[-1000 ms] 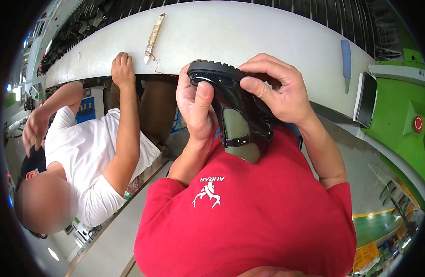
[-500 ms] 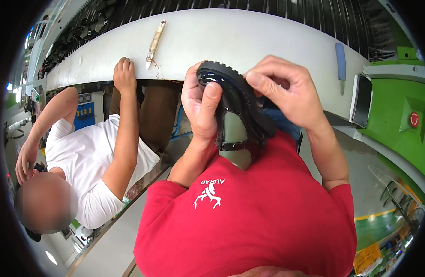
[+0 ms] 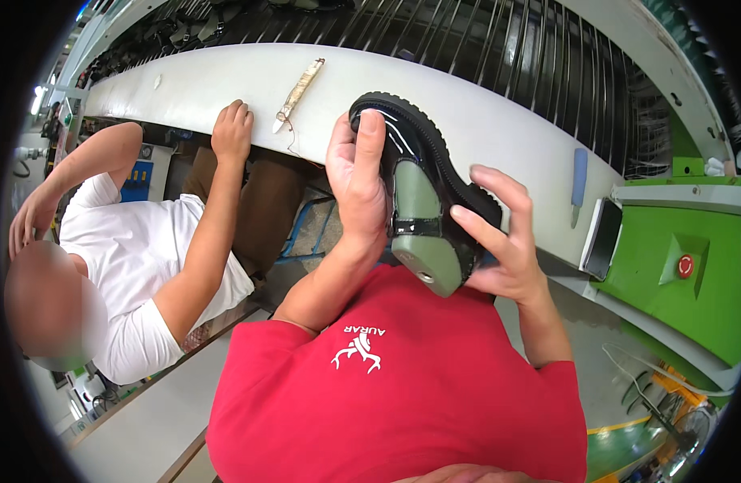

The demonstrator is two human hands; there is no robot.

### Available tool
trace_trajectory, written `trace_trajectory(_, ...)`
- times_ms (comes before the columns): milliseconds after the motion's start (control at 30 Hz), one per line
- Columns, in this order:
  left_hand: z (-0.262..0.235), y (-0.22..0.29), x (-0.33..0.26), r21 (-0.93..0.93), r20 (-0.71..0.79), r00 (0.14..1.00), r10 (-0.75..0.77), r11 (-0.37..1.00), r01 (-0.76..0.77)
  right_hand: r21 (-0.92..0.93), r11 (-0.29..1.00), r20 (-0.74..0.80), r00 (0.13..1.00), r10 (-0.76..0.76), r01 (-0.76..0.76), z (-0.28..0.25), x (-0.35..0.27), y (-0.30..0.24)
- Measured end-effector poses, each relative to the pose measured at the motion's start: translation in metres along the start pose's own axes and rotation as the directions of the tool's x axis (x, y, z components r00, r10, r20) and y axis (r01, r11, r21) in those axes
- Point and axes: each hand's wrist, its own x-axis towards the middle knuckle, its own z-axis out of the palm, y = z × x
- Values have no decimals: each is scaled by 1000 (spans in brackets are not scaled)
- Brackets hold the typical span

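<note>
In front of my chest is a glossy black shoe [image 3: 396, 143] with a strap and a thick ridged sole, fitted on a green shoe last [image 3: 428, 270] that has a small hole in its end. The toe points away from me and the sole faces right. My left hand [image 3: 361, 181] is closed round the toe end, its thumb pressed on the glossy upper. Beside the heel, my right hand [image 3: 507, 241] has its fingers spread apart. One fingertip is at the sole's edge, and the thumb's tip is partly hidden by the heel; I cannot tell how firmly it touches.
On the white bench [image 3: 226, 80] lie a knife-like tool with a wrapped handle [image 3: 300, 92] and a blue-handled tool [image 3: 579, 179]. Dark rollers [image 3: 499, 68] run behind it. A green machine [image 3: 684, 233] with a red button stands right. A person in white [image 3: 157, 258] sits left.
My right hand has moved from the toe end of the sole down toward the heel, its fingers spreading. The shoe has turned slightly, showing more of the last. The view has shifted a little.
</note>
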Motion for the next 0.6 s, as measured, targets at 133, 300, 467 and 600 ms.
trace_trajectory(133,7,-12,4,118,20,994,-105,988,102,20,999,-188,981,-38,43,-21,24,2)
trace_trajectory(300,0,-29,-7,436,142,983,115,884,-166,-7,977,-9,977,211,-212,-71,72,10)
trace_trajectory(467,3,12,28,635,638,764,100,493,-595,18,951,149,941,303,-309,-49,91,40)
trace_trajectory(600,7,41,50,715,662,749,28,278,-642,409,751,128,848,515,-518,-29,87,66)
